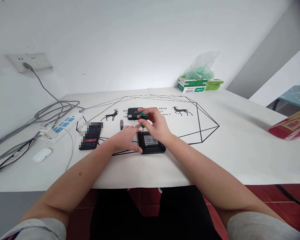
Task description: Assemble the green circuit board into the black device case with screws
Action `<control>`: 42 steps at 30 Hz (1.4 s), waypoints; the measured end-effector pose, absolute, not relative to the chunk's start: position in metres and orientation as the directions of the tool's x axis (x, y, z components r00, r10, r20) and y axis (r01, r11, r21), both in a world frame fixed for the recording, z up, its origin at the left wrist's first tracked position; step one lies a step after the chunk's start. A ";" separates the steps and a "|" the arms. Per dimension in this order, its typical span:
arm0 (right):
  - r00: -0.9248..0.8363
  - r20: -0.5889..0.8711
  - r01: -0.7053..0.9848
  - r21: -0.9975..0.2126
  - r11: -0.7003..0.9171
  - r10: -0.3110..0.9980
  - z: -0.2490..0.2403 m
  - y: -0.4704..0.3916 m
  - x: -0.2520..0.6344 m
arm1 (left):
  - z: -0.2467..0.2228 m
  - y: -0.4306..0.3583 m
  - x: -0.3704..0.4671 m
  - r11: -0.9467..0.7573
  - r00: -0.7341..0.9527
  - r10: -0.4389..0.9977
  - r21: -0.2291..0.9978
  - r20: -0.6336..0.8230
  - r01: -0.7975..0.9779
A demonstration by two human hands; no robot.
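In front of me a flat black box-like device [151, 146] lies on the table, with a white printed label on its upper face. My right hand [158, 125] is closed round the green handle of a screwdriver [143, 116]. The screwdriver stands upright, its shaft pointing down at the device's far left corner; the tip is too small to make out. At the left edge of the device, my left hand [126, 137] grips it, thumb at the near corner and fingers by the screwdriver shaft. Behind my hands lies a smaller black case [133, 113], partly hidden by my right fingers.
Left of my hands are a short screwdriver [121, 124], a phone [90, 136], a white earbud case [42, 154], glasses [13, 156] and a power strip [65, 125] with grey cables. Green-and-white boxes [192, 84] stand at the back; a red-and-yellow package [291, 126] is at right.
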State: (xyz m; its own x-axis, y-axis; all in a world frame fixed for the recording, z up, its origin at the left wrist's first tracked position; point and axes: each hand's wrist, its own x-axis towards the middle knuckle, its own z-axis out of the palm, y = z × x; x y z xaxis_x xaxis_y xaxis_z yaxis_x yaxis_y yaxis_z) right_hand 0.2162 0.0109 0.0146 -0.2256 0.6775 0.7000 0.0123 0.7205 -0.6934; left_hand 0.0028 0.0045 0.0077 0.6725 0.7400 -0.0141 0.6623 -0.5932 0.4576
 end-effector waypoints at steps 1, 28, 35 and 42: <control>-0.210 0.712 0.036 -0.679 0.733 0.670 0.014 0.011 0.216 | 0.007 0.005 0.002 -0.591 0.672 0.741 0.462 -0.015 0.662; -0.265 0.593 -0.174 -0.805 0.567 0.761 0.020 0.015 0.221 | 0.010 -0.001 0.005 -0.565 0.629 0.777 0.413 -0.026 0.715; -0.187 0.613 -0.157 -0.790 0.593 0.768 0.016 0.012 0.215 | 0.011 -0.002 0.006 -0.560 0.626 0.779 0.406 -0.038 0.722; -0.180 0.666 0.011 -0.734 0.679 0.724 0.018 0.011 0.221 | 0.010 -0.001 0.005 -0.562 0.621 0.783 0.376 -0.046 0.737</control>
State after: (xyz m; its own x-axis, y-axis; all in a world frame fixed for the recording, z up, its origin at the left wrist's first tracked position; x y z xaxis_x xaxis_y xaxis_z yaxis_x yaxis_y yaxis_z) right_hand 0.2210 0.0107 0.0177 -0.1796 0.7238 0.6662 0.0113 0.6787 -0.7343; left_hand 0.0052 -0.0014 0.0100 0.6205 0.7829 -0.0457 0.7366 -0.5619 0.3763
